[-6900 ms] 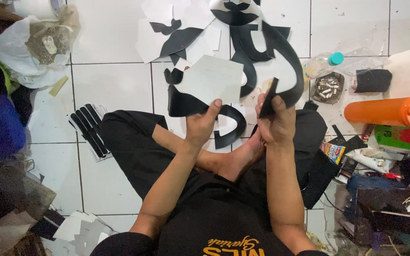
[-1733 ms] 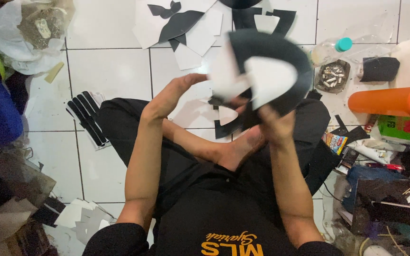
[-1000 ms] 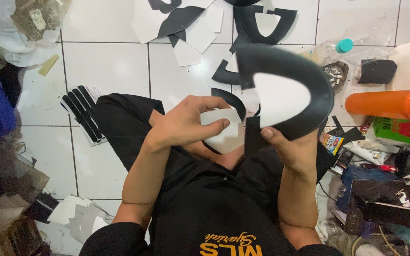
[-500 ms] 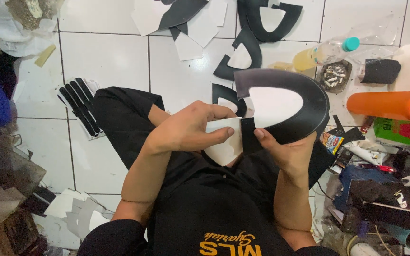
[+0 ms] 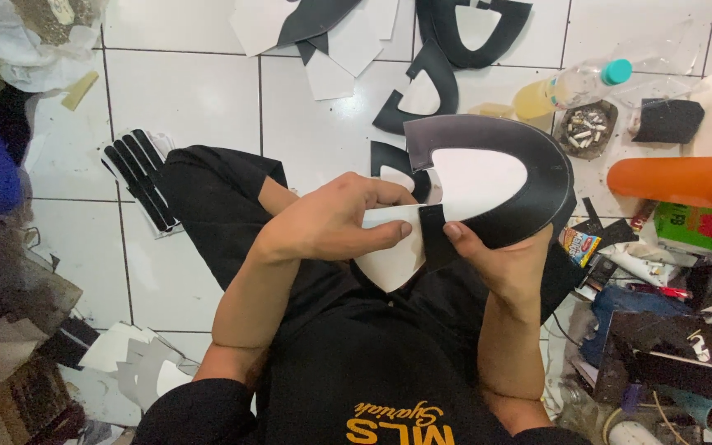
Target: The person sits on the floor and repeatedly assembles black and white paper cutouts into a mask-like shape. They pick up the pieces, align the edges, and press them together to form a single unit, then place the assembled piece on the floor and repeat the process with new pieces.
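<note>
Black curved cut-out (image 5: 529,156), arch-shaped with white backing showing inside the arc, held up over the lap between both hands. Right hand (image 5: 500,259) clamped on the arch's near leg, thumb pressed to the black strip from the front, fingers hidden behind, so grip from below and from the right. Left hand (image 5: 331,222) closed over a white paper piece (image 5: 393,247), fingers curled on top, thumb laid flat along its lower edge, touching the same leg from the left. Both thumbs nearly tip to tip across the narrow black strip; neither hand clearly nearer, both at the one joint where white piece meets black leg. Long curve of the arch running up and away to the right of the hands, open side facing left and down toward the left hand. Farther out on the white tiled floor (image 5: 191,91): more black cut shapes (image 5: 422,91) and white offcuts just beyond the arch, a stack of black strips (image 5: 142,177) to the left, an ashtray (image 5: 585,128), a plastic bottle (image 5: 566,82) and an orange cylinder (image 5: 677,181) to the right.
</note>
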